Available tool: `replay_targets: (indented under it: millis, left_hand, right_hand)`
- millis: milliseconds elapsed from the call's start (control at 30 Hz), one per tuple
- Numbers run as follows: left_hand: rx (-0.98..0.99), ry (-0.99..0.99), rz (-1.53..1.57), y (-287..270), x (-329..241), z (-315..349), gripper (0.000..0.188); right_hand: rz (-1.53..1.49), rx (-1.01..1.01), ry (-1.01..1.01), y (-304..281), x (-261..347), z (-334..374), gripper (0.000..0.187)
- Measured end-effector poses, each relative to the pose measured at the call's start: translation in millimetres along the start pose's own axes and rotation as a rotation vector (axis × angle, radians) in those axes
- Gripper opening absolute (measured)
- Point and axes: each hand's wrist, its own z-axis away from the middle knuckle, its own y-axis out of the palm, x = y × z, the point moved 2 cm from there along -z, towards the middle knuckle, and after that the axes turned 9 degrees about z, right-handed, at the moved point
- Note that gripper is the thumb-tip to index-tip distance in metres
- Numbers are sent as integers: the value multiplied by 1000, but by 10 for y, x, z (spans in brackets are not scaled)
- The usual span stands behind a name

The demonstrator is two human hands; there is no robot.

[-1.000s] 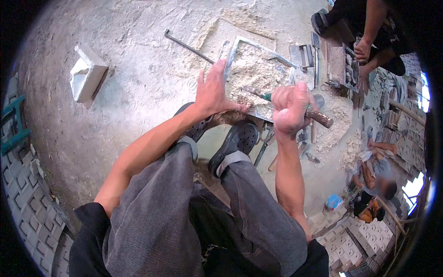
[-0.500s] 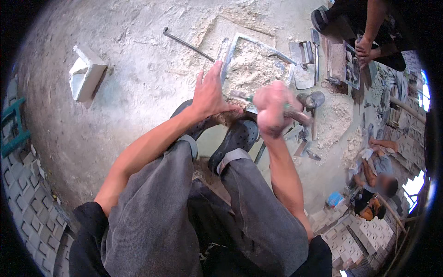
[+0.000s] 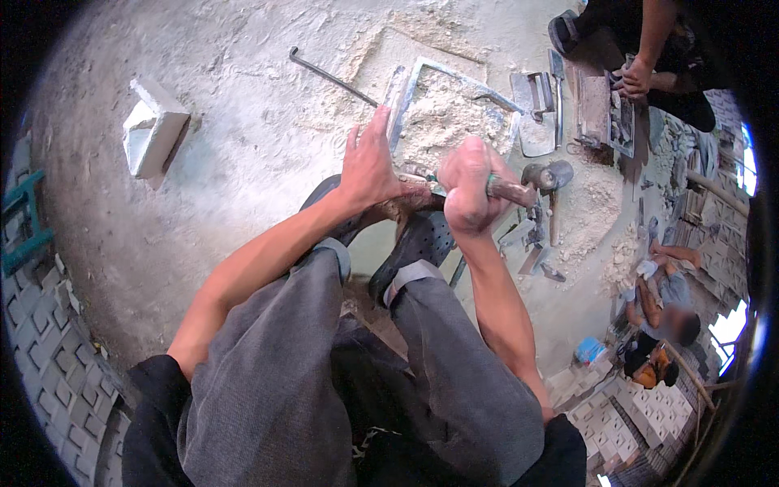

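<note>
My left hand (image 3: 369, 166) lies at the near left corner of a pale rectangular frame (image 3: 396, 114), fingers stretched up along its side and thumb pointing right along its near end. Off-white crumbly powder (image 3: 442, 114) fills the frame. My right hand (image 3: 475, 183) is closed around the wooden handle (image 3: 513, 192) of a hand tool, whose butt sticks out to the right. Green shows at the tool's neck; its narrow working end points left toward my left thumb, partly hidden, so its exact kind is unclear.
A bent metal bar (image 3: 333, 77) lies left of the frame. To the right are a mallet (image 3: 548, 175), a metal plate with a handle (image 3: 535, 138) and small tools. Another person's hands (image 3: 637, 79) work at a block. A white block (image 3: 154, 130) stands far left.
My right hand has moved slightly left and nearer to me with the tool, whose tip is now close to my left thumb. The left hand has hardly moved.
</note>
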Motion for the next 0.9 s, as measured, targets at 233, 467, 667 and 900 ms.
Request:
replay_targets:
  millis: [233, 467, 667, 900]
  left_hand:
    - [81, -14, -47, 8, -97, -180, 154]
    - [112, -25, 20, -69, -55, -62, 158]
    - [47, 28, -10, -40, -85, -8, 158]
    - [-68, 140, -17, 51, -198, -38, 153]
  right_hand:
    - [-58, -127, 3, -73, -192, -138, 46]
    - [-197, -289, 78, -398, -4, -91, 47]
    - [-219, -573, 172, -325, -337, -13, 48]
    - [-198, -349, 154, -115, -319, -66, 45]
